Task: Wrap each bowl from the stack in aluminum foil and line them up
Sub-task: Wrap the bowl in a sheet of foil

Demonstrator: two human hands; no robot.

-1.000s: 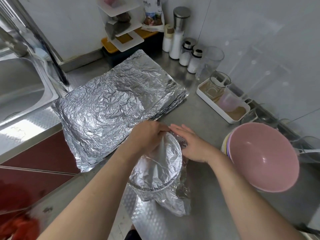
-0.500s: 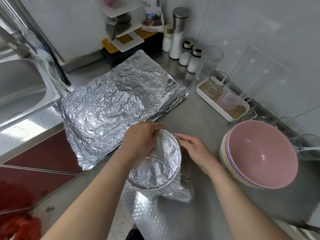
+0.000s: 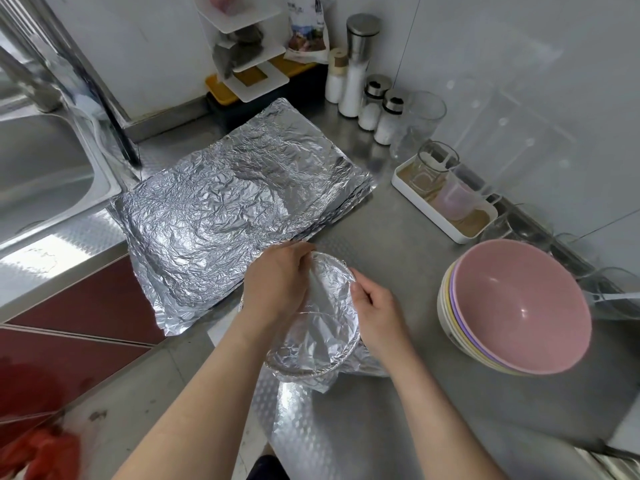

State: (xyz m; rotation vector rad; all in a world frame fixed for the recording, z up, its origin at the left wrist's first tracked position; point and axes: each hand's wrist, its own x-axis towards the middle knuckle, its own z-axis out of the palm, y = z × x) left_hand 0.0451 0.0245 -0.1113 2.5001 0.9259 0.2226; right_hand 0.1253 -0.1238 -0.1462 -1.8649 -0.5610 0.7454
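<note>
- Head view: a pile of crinkled foil sheets lies on the steel table, behind and left of the hands. Its near corner hangs past the table's edge, and a sink lies further left.
- A stack of bowls stands to the right, apart from the hands; the top one is pink and holds nothing.
- By the wall, a white tray holds a clear glass and a pink cup. Lidded shakers stand behind it.
- The foil-covered bowl sits near the table's front edge, with foil lining its inside and bunching loosely underneath.
- The left hand curls its grip over the far rim, and the right hand pinches the foil at the right rim.
- The left hand hides the bowl's left side, and the foil hides the bowl's colour.
</note>
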